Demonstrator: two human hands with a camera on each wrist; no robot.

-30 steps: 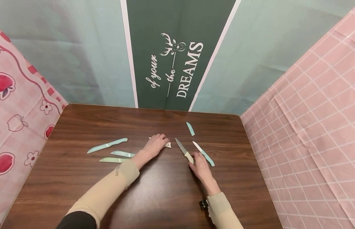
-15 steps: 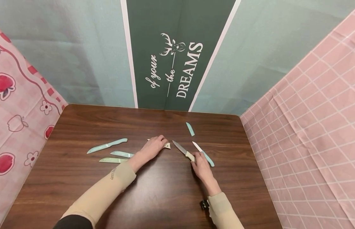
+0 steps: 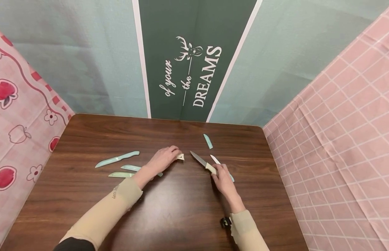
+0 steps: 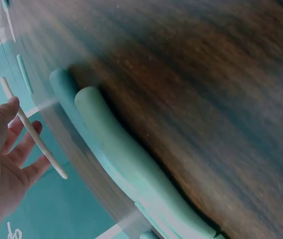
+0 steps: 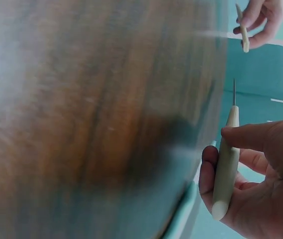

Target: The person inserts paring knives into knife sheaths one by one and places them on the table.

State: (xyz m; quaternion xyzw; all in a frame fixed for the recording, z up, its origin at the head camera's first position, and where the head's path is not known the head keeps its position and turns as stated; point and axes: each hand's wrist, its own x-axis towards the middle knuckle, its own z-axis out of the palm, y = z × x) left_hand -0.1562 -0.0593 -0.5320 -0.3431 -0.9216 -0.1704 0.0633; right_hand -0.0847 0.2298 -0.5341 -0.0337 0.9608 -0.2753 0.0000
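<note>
In the head view, my left hand [image 3: 163, 159] pinches a cream knife sheath [image 3: 180, 157] between thumb and fingers, its open end pointing right. The left wrist view shows the sheath [image 4: 47, 152] edge-on, held off the tabletop. My right hand [image 3: 224, 179] grips the cream handle of a paring knife [image 3: 199, 159], whose bare grey blade points up and left toward the sheath, with a short gap between them. Thumb and fingers wrap the knife handle [image 5: 226, 174] in the right wrist view. A blue-handled knife [image 3: 215, 159] with a bare white blade lies partly hidden beneath my right hand.
A small blue sheath [image 3: 208, 141] lies near the table's back edge. On the left are a sheathed blue knife [image 3: 117, 159], another blue one [image 3: 130, 168] and a green one [image 3: 120, 174], the latter two partly covered by my left arm. Fabric backdrops surround the brown table [image 3: 169, 216].
My left hand has shifted slightly left and lifted the sheath, uncovering the green knife's handle end. My right hand has moved a little right with its knife, now covering more of the blue-handled one.
</note>
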